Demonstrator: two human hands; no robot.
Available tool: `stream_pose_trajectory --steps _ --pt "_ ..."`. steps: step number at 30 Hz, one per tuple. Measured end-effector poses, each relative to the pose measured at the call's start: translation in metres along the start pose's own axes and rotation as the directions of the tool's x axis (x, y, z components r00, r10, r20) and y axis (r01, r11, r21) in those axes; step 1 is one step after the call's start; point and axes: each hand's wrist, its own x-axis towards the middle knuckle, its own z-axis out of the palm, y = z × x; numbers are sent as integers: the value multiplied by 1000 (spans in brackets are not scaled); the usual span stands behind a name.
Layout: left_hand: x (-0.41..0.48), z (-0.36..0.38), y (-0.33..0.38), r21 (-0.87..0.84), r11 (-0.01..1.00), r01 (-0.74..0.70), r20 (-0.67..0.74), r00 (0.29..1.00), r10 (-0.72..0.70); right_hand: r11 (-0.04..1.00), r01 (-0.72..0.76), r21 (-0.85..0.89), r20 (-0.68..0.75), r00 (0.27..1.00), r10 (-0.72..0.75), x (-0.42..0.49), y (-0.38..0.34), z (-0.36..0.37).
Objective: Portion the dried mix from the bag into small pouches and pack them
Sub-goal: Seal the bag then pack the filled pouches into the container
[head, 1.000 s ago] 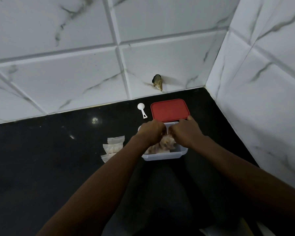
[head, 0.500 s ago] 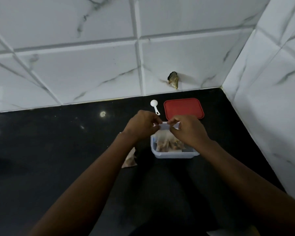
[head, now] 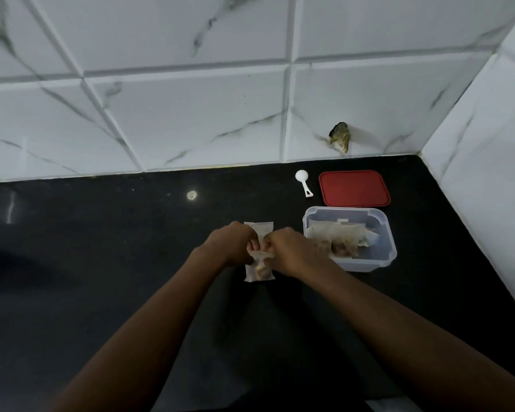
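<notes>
Seen from above, two bare forearms reach forward over a black counter (head: 101, 233). The left hand (head: 230, 244) and the right hand (head: 292, 251) meet knuckle to knuckle, fingers curled, and both pinch the top edge of a small pouch (head: 259, 271). The pouch hangs just below the fingers, with brown dried mix showing in its lower part. A second pale pouch (head: 262, 230) lies just beyond the hands, partly hidden by them. Just to the right of the right hand stands a clear plastic container (head: 366, 264), open at the top, and inside it lies the bag (head: 336, 234) with brown mix in it. Farther out from the right hand, behind the container, a red lid (head: 353, 188) lies flat, and a white scoop (head: 303, 181) lies just left of the lid. White marble-look wall tiles (head: 191, 114) rise beyond the counter and along the right-hand side.
</notes>
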Motion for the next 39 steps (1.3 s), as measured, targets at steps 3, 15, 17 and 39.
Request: stream_pose_trajectory --steps 3,15,17,39 --pt "-2 7 -6 21 1000 -17 -13 1000 17 1000 -14 11 -28 999 15 -2 2 7" --pt "-9 -60 47 -366 808 -462 -360 871 335 922 46 384 -262 963 61 -55 52 -95" --pt "-4 -64 56 -396 769 -502 -411 845 341 928 55 369 -273 961 51 -56 56 -104" --pt "55 -6 112 147 977 -151 -204 962 180 975 -132 177 -32 990 140 -27 141 -52"
